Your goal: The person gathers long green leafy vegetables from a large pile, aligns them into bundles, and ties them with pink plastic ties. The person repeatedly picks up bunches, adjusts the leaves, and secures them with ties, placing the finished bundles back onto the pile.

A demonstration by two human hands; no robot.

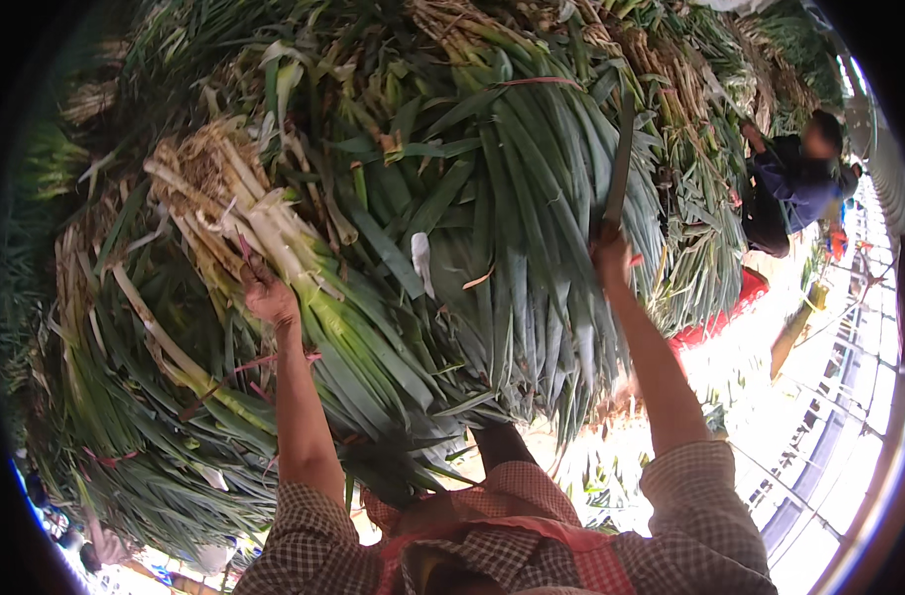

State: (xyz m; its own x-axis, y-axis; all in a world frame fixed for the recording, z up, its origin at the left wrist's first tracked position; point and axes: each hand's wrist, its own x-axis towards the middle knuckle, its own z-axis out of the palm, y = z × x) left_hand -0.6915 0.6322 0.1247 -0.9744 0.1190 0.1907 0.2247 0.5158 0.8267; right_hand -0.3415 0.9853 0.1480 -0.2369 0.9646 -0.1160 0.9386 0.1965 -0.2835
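Observation:
My left hand is closed at the white stalks of a leek bundle, pinching a thin pink tie that sticks up from the fingers. The bundle lies slanted, its roots toward the upper left and its green leaves spreading toward me. In my right hand is a long knife, its narrow blade pointing up and away from me. The knife is over the dark green leaves of another leek bundle, bound by a reddish band. Whether the blade touches those leaves, I cannot tell.
Piled leeks surround my reach on the left and far side. A white scrap rests on the leaves. A person in dark blue is at the right beside the pile, near red material. Metal bars line the far right.

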